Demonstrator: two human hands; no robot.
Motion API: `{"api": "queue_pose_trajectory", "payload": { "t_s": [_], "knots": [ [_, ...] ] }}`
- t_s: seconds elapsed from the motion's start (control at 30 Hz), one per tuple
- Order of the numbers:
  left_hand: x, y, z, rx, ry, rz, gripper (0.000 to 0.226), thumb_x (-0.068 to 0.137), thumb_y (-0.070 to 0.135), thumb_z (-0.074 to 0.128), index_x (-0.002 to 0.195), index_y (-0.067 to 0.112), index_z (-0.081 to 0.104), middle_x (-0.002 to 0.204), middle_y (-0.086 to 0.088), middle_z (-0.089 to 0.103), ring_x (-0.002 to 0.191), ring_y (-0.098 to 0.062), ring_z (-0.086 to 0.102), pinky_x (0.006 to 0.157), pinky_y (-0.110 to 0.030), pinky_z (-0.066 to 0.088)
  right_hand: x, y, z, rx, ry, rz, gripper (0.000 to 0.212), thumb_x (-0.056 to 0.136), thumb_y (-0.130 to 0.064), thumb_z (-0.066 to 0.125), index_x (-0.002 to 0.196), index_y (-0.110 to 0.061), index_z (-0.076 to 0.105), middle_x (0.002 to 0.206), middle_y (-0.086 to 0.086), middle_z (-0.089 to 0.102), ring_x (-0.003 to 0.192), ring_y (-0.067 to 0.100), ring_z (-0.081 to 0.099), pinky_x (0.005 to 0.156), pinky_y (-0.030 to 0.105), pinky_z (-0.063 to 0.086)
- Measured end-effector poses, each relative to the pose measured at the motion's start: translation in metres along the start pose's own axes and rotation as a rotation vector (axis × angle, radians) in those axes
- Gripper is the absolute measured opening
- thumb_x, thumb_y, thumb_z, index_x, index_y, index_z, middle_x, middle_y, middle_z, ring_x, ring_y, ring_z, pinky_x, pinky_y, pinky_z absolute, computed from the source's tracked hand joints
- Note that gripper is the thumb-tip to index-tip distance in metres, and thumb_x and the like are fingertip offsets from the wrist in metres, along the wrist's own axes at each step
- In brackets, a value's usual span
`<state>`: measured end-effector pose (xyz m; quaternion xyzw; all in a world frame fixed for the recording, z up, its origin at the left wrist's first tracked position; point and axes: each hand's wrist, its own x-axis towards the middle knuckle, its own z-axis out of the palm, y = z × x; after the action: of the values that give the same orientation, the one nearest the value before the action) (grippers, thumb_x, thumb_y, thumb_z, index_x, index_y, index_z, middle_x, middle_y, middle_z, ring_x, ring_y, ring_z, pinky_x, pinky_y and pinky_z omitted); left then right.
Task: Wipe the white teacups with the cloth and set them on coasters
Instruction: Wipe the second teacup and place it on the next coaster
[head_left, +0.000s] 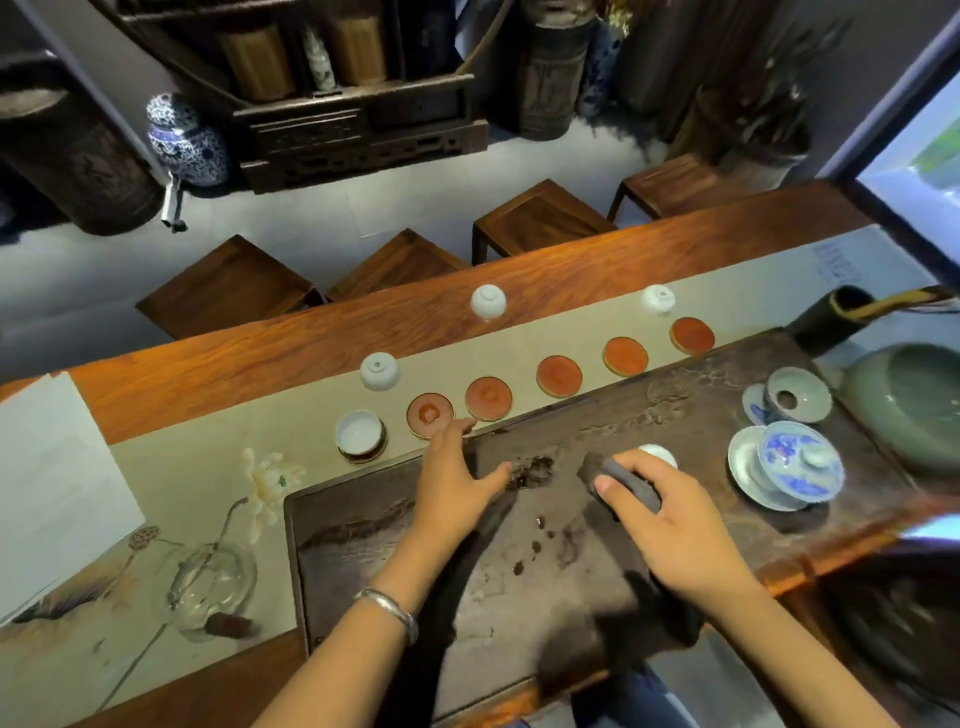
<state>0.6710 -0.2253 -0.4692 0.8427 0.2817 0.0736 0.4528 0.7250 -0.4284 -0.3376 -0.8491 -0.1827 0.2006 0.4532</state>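
The dark stone tea tray (363, 530) sits at the near edge of the wooden bench (218, 358), and both hands work above it. The right hand (670, 525) has its fingers curled round a dark cloth (621, 480), which is pressed against a white teacup (658, 453) on the tray; only the cup's far rim shows past the fingers. The left hand (457, 483) lies with fingers relaxed and spread at the tray's far left edge, holding nothing, its fingertips reaching toward the nearest bare coaster (429, 414). A silver bangle (390, 610) circles that wrist. To the tray's right part stand a blue-and-white lidded bowl (797, 465) and a pale green strainer (797, 397). Just beyond the tray a row of round red coasters runs along a beige runner (197, 452); the leftmost coaster carries an upright teacup (358, 434). Farther out, three teacups stand upside down: one (380, 371) near the left coasters, one (488, 301) mid-bench, one (658, 300) at the right.
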Motion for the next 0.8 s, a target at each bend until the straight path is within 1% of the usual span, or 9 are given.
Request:
{"api": "queue_pose_trajectory", "payload": {
  "t_s": [0.07, 0.13, 0.23, 0.3, 0.4, 0.47, 0.53, 0.67, 0.8],
  "knots": [
    [-0.001, 0.015, 0.024, 0.022, -0.038, 0.019, 0.069, 0.074, 0.043, 0.077, 0.133, 0.023, 0.048, 0.129, 0.003, 0.054, 0.120, -0.014, 0.049, 0.097, -0.025, 0.040, -0.003, 0.012, -0.018, 0.000, 0.017, 0.009, 0.012, 0.088, -0.024, 0.061, 0.076, -0.025, 0.061, 0.075, -0.005, 0.063, 0.072, 0.002, 0.058, 0.062, 0.013, 0.041],
    [-0.002, 0.030, 0.049, 0.047, -0.074, 0.026, 0.071, 0.073, 0.042, 0.078, 0.134, 0.024, 0.047, 0.130, 0.003, 0.054, 0.121, -0.016, 0.050, 0.098, -0.026, 0.041, -0.002, 0.023, -0.037, 0.005, 0.028, 0.013, 0.011, 0.088, -0.022, 0.061, 0.077, -0.023, 0.061, 0.076, -0.002, 0.063, 0.073, 0.004, 0.057, 0.062, 0.011, 0.041],
    [-0.006, 0.052, 0.085, 0.055, -0.113, 0.019, 0.074, 0.072, 0.045, 0.078, 0.135, 0.024, 0.046, 0.130, 0.002, 0.053, 0.121, -0.016, 0.050, 0.097, -0.026, 0.041, 0.006, 0.037, -0.068, 0.001, 0.033, -0.007, 0.010, 0.087, -0.021, 0.062, 0.077, -0.024, 0.062, 0.079, -0.009, 0.063, 0.077, 0.001, 0.057, 0.064, 0.007, 0.040],
    [-0.008, 0.066, 0.107, 0.061, -0.141, 0.018, 0.076, 0.071, 0.047, 0.078, 0.135, 0.024, 0.045, 0.129, 0.002, 0.052, 0.120, -0.016, 0.050, 0.095, -0.027, 0.044, 0.013, 0.046, -0.086, -0.001, 0.026, -0.014, 0.010, 0.086, -0.023, 0.062, 0.077, -0.026, 0.061, 0.081, -0.014, 0.063, 0.078, -0.001, 0.057, 0.065, 0.009, 0.041],
    [-0.008, 0.082, 0.137, 0.076, -0.155, 0.009, 0.078, 0.070, 0.047, 0.079, 0.135, 0.022, 0.044, 0.130, 0.001, 0.051, 0.120, -0.017, 0.050, 0.099, -0.033, 0.046, 0.024, 0.060, -0.109, 0.000, -0.004, -0.022, 0.011, 0.086, -0.024, 0.062, 0.076, -0.028, 0.060, 0.079, -0.013, 0.064, 0.079, -0.001, 0.058, 0.066, 0.011, 0.042],
    [-0.009, 0.089, 0.155, 0.072, -0.156, -0.016, 0.078, 0.069, 0.043, 0.081, 0.134, 0.020, 0.045, 0.129, 0.000, 0.052, 0.120, -0.018, 0.050, 0.097, -0.029, 0.044, 0.030, 0.067, -0.122, -0.005, -0.033, -0.030, 0.012, 0.086, -0.024, 0.062, 0.076, -0.030, 0.059, 0.077, -0.011, 0.063, 0.079, -0.001, 0.057, 0.066, 0.011, 0.042],
    [-0.010, 0.094, 0.169, 0.068, -0.139, -0.020, 0.070, 0.067, 0.042, 0.081, 0.127, 0.025, 0.048, 0.122, 0.003, 0.055, 0.115, -0.016, 0.051, 0.089, -0.025, 0.042, 0.038, 0.072, -0.136, -0.021, -0.063, -0.044, 0.014, 0.087, -0.025, 0.062, 0.076, -0.033, 0.058, 0.076, -0.015, 0.062, 0.079, -0.005, 0.056, 0.065, 0.007, 0.039],
    [-0.012, 0.097, 0.188, 0.113, -0.067, -0.048, 0.062, 0.064, 0.047, 0.079, 0.115, 0.026, 0.051, 0.108, 0.004, 0.054, 0.103, -0.017, 0.052, 0.084, -0.037, 0.048, 0.053, 0.080, -0.157, -0.059, -0.080, -0.064, 0.012, 0.088, -0.024, 0.061, 0.079, -0.031, 0.058, 0.076, -0.016, 0.059, 0.077, -0.008, 0.053, 0.064, 0.004, 0.037],
    [-0.012, 0.099, 0.196, 0.193, -0.050, -0.070, 0.073, 0.060, 0.051, 0.078, 0.121, 0.024, 0.050, 0.115, 0.002, 0.052, 0.108, -0.019, 0.049, 0.088, -0.035, 0.046, 0.060, 0.084, -0.163, -0.060, -0.082, -0.063, 0.009, 0.088, -0.023, 0.061, 0.080, -0.027, 0.059, 0.079, -0.012, 0.061, 0.079, -0.004, 0.055, 0.064, 0.006, 0.038]
  ]
}}
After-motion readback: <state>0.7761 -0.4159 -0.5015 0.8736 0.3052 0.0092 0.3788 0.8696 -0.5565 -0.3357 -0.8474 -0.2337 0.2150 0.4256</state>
